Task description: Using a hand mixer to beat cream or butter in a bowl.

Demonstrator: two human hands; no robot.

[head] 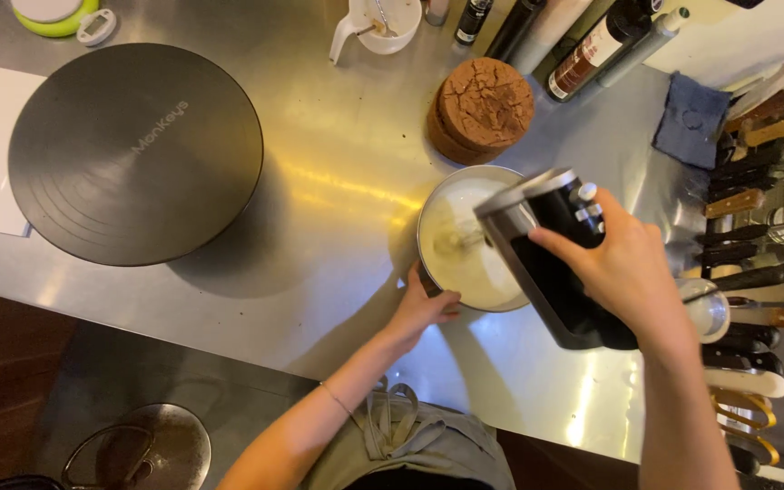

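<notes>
My right hand (623,272) grips a black and silver electric hand mixer (551,259), its beaters down in white cream inside a steel mixing bowl (430,207). My left hand (424,308) holds the near rim of that bowl on the steel counter. A round brown chocolate sponge cake (483,109) stands just behind the bowl.
A large black cake turntable (133,154) sits at the left on the steel counter (338,181). Dark bottles (592,45) and a white jug (378,23) stand at the back. Several knives (755,272) lie at the right, beside a blue cloth (690,118).
</notes>
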